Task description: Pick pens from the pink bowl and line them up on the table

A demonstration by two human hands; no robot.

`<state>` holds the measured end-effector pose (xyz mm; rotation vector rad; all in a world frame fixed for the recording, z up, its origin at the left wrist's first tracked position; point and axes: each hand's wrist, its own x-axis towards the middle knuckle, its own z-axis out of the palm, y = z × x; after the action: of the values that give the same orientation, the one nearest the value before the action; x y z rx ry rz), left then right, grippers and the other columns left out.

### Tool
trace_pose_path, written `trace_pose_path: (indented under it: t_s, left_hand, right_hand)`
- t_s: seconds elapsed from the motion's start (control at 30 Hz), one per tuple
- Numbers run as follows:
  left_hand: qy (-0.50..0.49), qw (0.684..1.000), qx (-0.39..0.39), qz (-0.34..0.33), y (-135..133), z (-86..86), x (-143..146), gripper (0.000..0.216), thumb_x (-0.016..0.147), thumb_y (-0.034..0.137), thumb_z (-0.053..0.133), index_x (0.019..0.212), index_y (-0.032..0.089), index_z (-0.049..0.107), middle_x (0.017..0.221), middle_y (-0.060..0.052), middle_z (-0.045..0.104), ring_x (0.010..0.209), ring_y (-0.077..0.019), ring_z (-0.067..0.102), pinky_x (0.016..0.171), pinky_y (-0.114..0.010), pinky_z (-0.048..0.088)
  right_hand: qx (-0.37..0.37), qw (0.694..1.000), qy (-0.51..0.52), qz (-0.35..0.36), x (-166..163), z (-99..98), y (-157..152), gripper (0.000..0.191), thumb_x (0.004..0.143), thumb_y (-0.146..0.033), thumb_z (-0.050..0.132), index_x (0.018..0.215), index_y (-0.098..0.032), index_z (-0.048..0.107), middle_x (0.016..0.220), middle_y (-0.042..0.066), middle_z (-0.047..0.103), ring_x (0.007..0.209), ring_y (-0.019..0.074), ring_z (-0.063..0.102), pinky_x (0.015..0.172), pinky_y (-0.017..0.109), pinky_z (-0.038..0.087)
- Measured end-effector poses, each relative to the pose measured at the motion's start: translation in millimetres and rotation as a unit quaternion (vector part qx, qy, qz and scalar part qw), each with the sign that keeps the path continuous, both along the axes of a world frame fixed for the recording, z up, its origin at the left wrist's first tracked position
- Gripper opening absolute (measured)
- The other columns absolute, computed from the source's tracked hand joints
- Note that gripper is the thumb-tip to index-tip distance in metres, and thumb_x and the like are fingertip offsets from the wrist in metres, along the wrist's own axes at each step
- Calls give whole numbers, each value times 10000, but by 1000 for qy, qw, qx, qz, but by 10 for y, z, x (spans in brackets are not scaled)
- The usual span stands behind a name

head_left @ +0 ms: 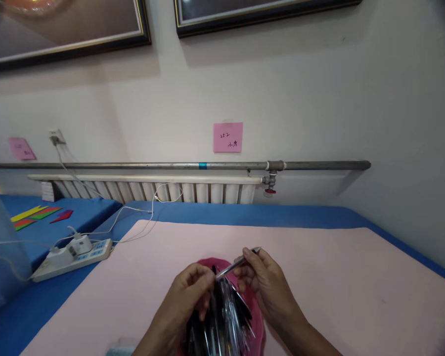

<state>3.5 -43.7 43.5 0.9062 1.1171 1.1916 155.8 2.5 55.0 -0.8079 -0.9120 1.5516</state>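
Note:
Between my two hands a slim pen [230, 267] with a clear barrel and a dark grip slants up to the right. My right hand [264, 279] pinches it near its pointed upper end. The fingertips of my left hand [191, 289] close around its lower left end. Directly below is a pink basket [258, 321] with a wavy rim, filled with loose pen parts [224, 316], some black and some clear. My left hand hides part of the basket's left side.
Pink paper [330, 277] covers the blue table [282, 215]. At the left lies a power strip [96, 253] with white plugs and cables. A greyish-blue object [120, 351] shows at the bottom edge. A radiator [203, 192] and pipe [319, 165] run along the wall.

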Motion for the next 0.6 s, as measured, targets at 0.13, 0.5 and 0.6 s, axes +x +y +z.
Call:
trace_pose_path:
  t_s: [0.13, 0.5, 0.6]
  left_hand:
    - [-23, 996, -47, -72, -59, 54, -38, 371, 783, 490, 539, 706, 131, 590, 503, 17, 502, 362, -42, 371, 355, -175, 249]
    - [120, 989, 25, -78, -61, 77, -27, 319, 794, 456, 534, 649, 175, 494, 503, 39, 500, 425, -69, 438, 427, -191, 338]
    - [112, 987, 43, -111, -87, 135, 2, 287, 817, 442, 501, 787, 162, 559, 676, -12, 598, 598, -115, 560, 553, -225, 428]
  right_hand:
    - [16, 999, -23, 26, -8, 15, -32, 275, 765, -380, 651, 679, -185, 477, 540, -27, 621, 448, 104, 579, 365, 168, 441]
    - [7, 997, -65, 30, 8, -12, -6, 298, 757, -431, 622, 671, -200, 455, 507, -39, 596, 407, 94, 522, 360, 174, 395]
    - [27, 988, -143, 58, -33, -18, -72, 294, 779, -452, 587, 674, -197, 487, 494, -52, 574, 368, 71, 457, 368, 178, 348]
